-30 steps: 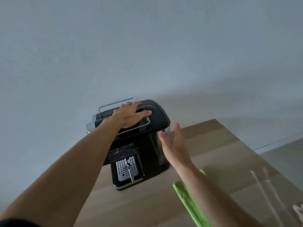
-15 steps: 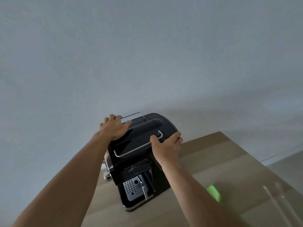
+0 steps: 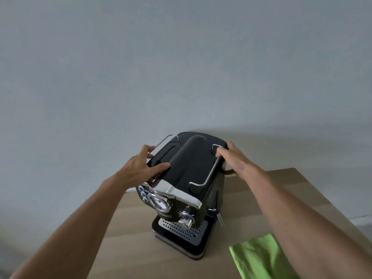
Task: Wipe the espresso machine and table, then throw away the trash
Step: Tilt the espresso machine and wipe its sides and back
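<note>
The espresso machine [image 3: 193, 170] had swung round to face front near the far edge of the table [image 3: 136, 248], left hand [image 3: 141, 166] and right hand [image 3: 235, 158] each clasping a top side, the green cloth [image 3: 259, 258] lying unheld by the right edge, wiping and trash seemingly still ahead.

We have the espresso machine [image 3: 189, 178] standing on the table [image 3: 130, 238], toward the far edge, with the wall [image 3: 181, 67] right behind it. The machine's front faces us, turned slightly to our left. The drip tray [image 3: 181, 230] sits at its base on the near side, and the steam wand [image 3: 218, 216] hangs at its front right corner. Our left hand [image 3: 138, 168] grips the top's left edge, thumb on top. Our right hand [image 3: 235, 158] grips the top's right edge, further back. The cloth [image 3: 259, 258] lies on the table, near-right of the machine and apart from it, partly hidden by our right forearm.
</note>
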Action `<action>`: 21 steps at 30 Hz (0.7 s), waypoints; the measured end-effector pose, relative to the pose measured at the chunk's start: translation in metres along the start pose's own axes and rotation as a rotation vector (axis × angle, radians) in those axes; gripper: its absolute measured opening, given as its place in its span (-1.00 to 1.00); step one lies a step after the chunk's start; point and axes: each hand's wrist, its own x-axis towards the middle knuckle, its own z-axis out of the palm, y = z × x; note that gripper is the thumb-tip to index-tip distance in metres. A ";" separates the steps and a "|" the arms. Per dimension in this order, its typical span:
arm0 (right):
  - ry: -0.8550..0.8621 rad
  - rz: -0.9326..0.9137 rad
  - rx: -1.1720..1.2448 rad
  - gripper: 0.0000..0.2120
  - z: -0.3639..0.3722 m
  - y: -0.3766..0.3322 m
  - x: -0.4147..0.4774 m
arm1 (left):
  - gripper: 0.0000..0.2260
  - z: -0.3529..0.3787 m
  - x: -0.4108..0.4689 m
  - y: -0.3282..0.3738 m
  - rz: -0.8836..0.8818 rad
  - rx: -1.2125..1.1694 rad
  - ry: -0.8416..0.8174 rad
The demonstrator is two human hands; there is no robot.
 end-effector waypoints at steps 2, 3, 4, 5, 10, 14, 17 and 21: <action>-0.015 0.001 0.011 -0.90 -0.002 -0.005 0.003 | -0.11 0.007 -0.012 0.005 -0.021 -0.008 0.005; -0.005 -0.018 0.023 -0.88 0.000 -0.003 0.006 | -0.08 0.010 -0.017 0.007 -0.041 -0.001 0.015; 0.011 -0.060 0.053 -0.78 0.003 0.003 0.006 | -0.05 0.013 -0.021 0.009 -0.065 0.005 0.029; 0.020 -0.092 0.097 -0.60 0.009 0.010 0.001 | -0.01 0.014 -0.025 0.010 -0.088 0.007 0.042; -0.063 -0.132 0.149 -0.54 0.034 0.029 -0.039 | 0.08 0.016 -0.030 0.018 -0.147 -0.017 0.075; -0.129 -0.134 0.129 -0.63 0.024 0.017 -0.028 | 0.01 0.021 -0.034 0.022 -0.167 -0.026 0.104; -0.188 -0.129 0.118 -0.58 0.016 0.012 -0.016 | 0.06 0.027 -0.038 0.026 -0.168 -0.020 0.110; -0.257 -0.141 0.065 -0.41 0.005 0.011 -0.001 | 0.07 0.033 -0.042 0.036 -0.154 -0.009 0.113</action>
